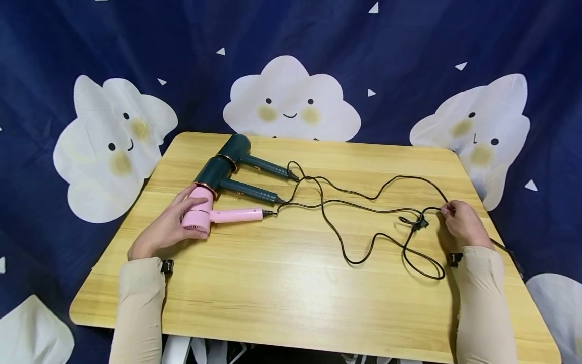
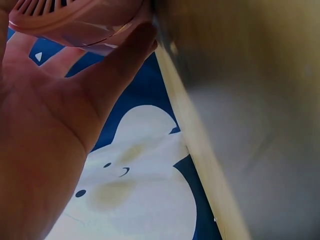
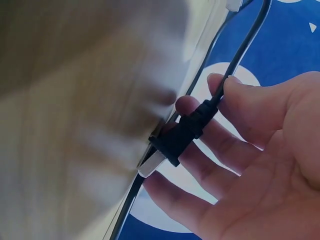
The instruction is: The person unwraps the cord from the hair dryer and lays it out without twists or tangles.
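On the left of the table, my left hand point(image 1: 170, 222) grips the head of a pink hair dryer point(image 1: 236, 216), whose handle lies to the right. Beyond it lie two dark green hair dryers point(image 1: 254, 191), their barrels in line with the pink one. In the left wrist view, the thumb and fingers curl round the pink vent end. Over at the right, my right hand point(image 1: 467, 226) pinches a black cord point(image 3: 248, 37) between thumb and forefinger. A black plug point(image 3: 182, 135) with a metal prong hangs from that cord against the other fingers.
Black cords point(image 1: 356, 262) wind in loops across the table point(image 1: 295, 303) from the dryers to the right hand. Another black plug point(image 1: 421, 222) lies among them, left of that hand. Blue cloth point(image 1: 318, 30) with white clouds hangs behind and beside the table.
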Demonstrator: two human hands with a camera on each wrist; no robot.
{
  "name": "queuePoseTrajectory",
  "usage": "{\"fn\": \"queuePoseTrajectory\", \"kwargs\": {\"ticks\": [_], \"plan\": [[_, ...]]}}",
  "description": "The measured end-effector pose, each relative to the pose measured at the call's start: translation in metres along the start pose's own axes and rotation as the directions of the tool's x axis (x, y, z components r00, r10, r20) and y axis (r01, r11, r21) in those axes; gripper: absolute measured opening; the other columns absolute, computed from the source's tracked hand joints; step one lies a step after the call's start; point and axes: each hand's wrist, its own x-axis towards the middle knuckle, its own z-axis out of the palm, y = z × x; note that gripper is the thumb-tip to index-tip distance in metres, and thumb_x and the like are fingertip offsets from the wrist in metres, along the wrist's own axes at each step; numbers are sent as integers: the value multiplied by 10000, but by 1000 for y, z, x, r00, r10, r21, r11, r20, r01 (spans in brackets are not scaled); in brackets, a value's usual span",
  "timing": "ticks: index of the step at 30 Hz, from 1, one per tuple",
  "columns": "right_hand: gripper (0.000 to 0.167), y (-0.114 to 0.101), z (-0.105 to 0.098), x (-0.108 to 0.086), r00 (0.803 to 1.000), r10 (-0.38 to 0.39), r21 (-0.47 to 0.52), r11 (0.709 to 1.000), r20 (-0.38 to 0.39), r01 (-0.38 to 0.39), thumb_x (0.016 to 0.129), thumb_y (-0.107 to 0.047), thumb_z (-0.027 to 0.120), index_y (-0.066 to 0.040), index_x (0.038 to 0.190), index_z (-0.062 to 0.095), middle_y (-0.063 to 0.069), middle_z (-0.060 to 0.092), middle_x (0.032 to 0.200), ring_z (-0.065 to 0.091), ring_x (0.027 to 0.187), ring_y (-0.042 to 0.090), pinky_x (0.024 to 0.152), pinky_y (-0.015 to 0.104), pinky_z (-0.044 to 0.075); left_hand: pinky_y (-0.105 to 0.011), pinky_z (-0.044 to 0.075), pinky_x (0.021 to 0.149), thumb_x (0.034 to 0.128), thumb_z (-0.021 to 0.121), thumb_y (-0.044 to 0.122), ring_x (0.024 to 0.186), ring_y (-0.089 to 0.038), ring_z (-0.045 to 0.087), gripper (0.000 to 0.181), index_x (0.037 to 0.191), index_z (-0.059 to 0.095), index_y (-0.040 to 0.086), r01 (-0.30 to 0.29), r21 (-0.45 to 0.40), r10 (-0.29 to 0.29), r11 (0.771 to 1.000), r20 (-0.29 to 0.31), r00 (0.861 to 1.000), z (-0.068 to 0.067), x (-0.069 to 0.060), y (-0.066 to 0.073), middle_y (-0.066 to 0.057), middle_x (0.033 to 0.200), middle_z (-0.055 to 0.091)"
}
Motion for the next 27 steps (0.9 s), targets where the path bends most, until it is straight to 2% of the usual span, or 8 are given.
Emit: {"fn": "queuePoseTrajectory", "kwargs": {"ticks": [4,12,15,19,22,23,25,27], "plan": [[291,-2,1,5,1000,-7,2,1000,-2,7,1079,-131,464,111,1068,624,320,647,1008,621,907,470,769,551,473,-637,361,1136,711,966,319,1579,-442,202,913,1501,515,244,-8,-2,8,1000,9,1000,0,4,0,-27,1760,101],[303,-8,3,12,998,-23,49,999,53,20,1083,-127,484,116,1132,659,342,669,1087,637,974,477,791,544,499,-631,323,1168,727,958,280,1595,-428,155,1027,1592,404,248,4,-23,-3,1000,32,999,1,6,-1,0,1767,37],[294,-11,4,14,998,-32,55,998,62,29,1076,-139,512,99,1133,675,336,682,1094,643,970,468,793,541,497,-656,325,1160,723,960,311,1585,-457,150,1110,1632,326,261,19,-12,-19,1000,49,999,-1,7,0,-12,1767,-11],[314,-11,1,12,994,-48,47,998,102,43,1061,-119,521,104,1234,658,373,661,1191,629,1045,533,840,599,502,-724,318,1133,724,950,415,1561,-510,149,1121,1636,319,251,50,37,-51,998,36,998,0,4,7,-65,1763,-33],[380,-11,-3,8,987,-59,29,998,149,55,1051,-91,493,142,1336,589,401,642,1190,622,805,468,720,514,509,-774,283,1126,782,895,474,1576,-489,107,1024,1620,352,248,49,87,-48,995,-16,999,2,5,18,-66,1762,-9],[402,-13,-5,7,985,-55,24,998,161,52,1049,-92,484,150,1359,566,408,651,1090,590,693,403,660,470,495,-783,267,1130,809,869,486,1587,-470,85,981,1615,364,244,35,105,-31,994,-40,999,2,8,23,-60,1762,6],[439,-21,-11,6,985,-48,22,999,164,45,1062,-124,458,154,1394,530,373,648,1018,464,565,285,608,399,423,-788,231,1149,862,816,487,1608,-427,37,899,1609,377,247,8,126,3,992,-87,996,0,18,36,-38,1764,15],[484,-35,-19,8,989,-43,34,999,145,38,1090,-192,424,138,1438,492,389,635,1124,539,635,352,651,461,476,-775,182,1183,909,762,496,1620,-395,-3,826,1603,394,241,-24,143,44,989,-140,989,-4,33,51,-36,1764,26]]}}
